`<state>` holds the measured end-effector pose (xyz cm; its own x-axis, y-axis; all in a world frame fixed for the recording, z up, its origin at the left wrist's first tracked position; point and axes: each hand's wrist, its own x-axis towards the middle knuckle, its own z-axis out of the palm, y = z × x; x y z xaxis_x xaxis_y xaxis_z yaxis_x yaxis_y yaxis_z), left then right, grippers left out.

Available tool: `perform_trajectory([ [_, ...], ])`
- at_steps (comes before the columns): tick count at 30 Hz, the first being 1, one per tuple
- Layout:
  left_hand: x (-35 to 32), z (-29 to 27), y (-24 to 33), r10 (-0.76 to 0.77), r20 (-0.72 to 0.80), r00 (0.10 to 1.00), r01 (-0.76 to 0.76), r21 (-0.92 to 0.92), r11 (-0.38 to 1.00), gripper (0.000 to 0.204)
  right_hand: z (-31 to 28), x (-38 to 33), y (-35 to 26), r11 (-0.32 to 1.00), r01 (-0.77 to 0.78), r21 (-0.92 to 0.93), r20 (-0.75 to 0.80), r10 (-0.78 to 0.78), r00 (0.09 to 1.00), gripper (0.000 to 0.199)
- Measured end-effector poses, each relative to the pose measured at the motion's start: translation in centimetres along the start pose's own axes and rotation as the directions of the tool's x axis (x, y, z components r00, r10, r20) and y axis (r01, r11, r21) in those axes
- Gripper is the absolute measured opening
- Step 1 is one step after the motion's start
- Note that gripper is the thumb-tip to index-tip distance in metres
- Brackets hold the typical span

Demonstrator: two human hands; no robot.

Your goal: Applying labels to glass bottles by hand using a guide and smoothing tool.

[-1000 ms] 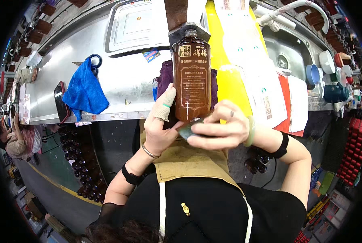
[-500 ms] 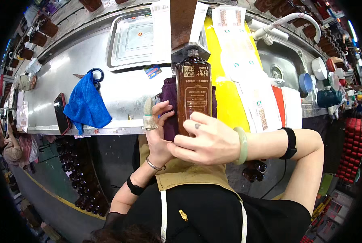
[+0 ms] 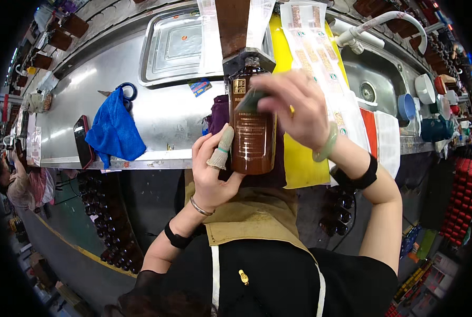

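A brown glass bottle (image 3: 253, 150) with a gold-printed label lies on its back on a dark purple cloth (image 3: 220, 113), its neck toward the far side. My left hand (image 3: 212, 171), a cloth finger cot on one finger, grips the bottle's lower left side with the thumb at its base. Over the upper label, my right hand (image 3: 294, 105) is closed on a flat dark green piece (image 3: 252, 101), blurred by motion, so its kind is unclear. This piece appears to lie against the bottle's front and covers part of the print.
On the steel counter (image 3: 67, 127) at left are a blue cloth (image 3: 115, 129), scissors (image 3: 128, 91) and a phone (image 3: 82, 137). Behind are a metal tray (image 3: 172, 50) and a brown post (image 3: 232, 26). Label sheets (image 3: 310, 58) on yellow material and a sink (image 3: 376, 79) occupy the right.
My right hand has risen from the bottle's lower end to its upper label, the dark green piece now showing in it. My left hand has closed in on the bottle's lower side.
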<state>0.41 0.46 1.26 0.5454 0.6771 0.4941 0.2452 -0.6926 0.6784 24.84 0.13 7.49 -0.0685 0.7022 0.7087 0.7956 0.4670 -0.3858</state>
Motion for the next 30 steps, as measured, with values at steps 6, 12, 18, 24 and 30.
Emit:
perform_trajectory([
  [6, -0.4, 0.7, -0.4, -0.046, -0.01, 0.999, 0.044, -0.126, 0.991, 0.081, -1.3, -3.4, 0.5, 0.875, 0.48, -0.063, 0.169, -0.465, 0.869, 0.036],
  [12, -0.2, -0.1, 1.0, -0.072, -0.076, 0.995, 0.064, -0.098, 0.993, 0.085, -1.1, 0.8, -1.7, 0.979, 0.171, -0.107, 0.188, -0.149, 0.971, 0.027],
  [18, -0.6, 0.9, 1.2, -0.159, -0.127, 0.979, 0.13, -0.208, 0.97, 0.09, -1.7, -0.2, -5.5, 0.918, 0.395, -0.026, 0.382, -0.356, 0.853, 0.033],
  [24, 0.4, 0.1, 1.8, -0.026, -0.076, 0.997, 0.023, -0.044, 0.999, 0.091, -2.1, 3.7, 0.3, 0.934, 0.152, -0.325, 0.087, -0.13, 0.988, 0.014],
  [30, -0.2, -0.1, 0.0, 0.025, 0.037, 0.999, -0.023, -0.053, 0.998, 0.072, -2.7, -4.1, -4.0, 0.873, 0.429, 0.231, 0.303, -0.484, 0.821, 0.037],
])
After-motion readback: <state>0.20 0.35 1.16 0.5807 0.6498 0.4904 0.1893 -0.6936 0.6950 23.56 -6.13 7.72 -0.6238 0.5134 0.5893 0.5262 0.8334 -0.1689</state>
